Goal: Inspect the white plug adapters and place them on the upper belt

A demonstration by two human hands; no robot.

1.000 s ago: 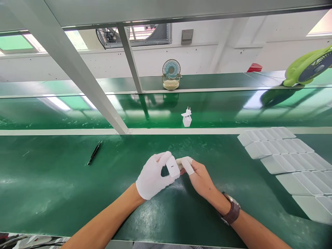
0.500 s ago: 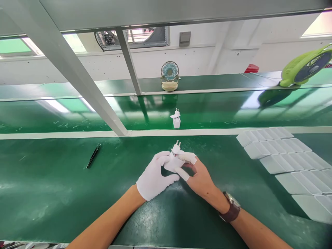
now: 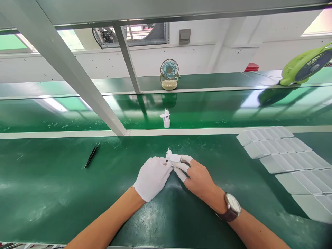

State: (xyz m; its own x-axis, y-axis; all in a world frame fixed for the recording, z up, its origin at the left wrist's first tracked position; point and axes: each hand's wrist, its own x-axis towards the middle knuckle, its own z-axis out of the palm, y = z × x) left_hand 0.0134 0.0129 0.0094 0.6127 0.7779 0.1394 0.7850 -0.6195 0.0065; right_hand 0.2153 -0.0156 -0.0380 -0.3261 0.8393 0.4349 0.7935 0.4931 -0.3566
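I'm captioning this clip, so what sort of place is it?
Probably a factory or workshop: there's a long green worktop, rows of matching white pieces at the right, and a white-gloved left hand.

White adapter [image 3: 173, 157] partly behind hands [image 3: 152, 178]

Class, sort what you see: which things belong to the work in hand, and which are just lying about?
In the work:
white plug adapter, held between left hand and right hand
likely the second adapter, beyond the hands

Apparently lying about:
black tweezers, untouched
small cream fan
green fan
red object
white pieces in rows, untouched; role unclear
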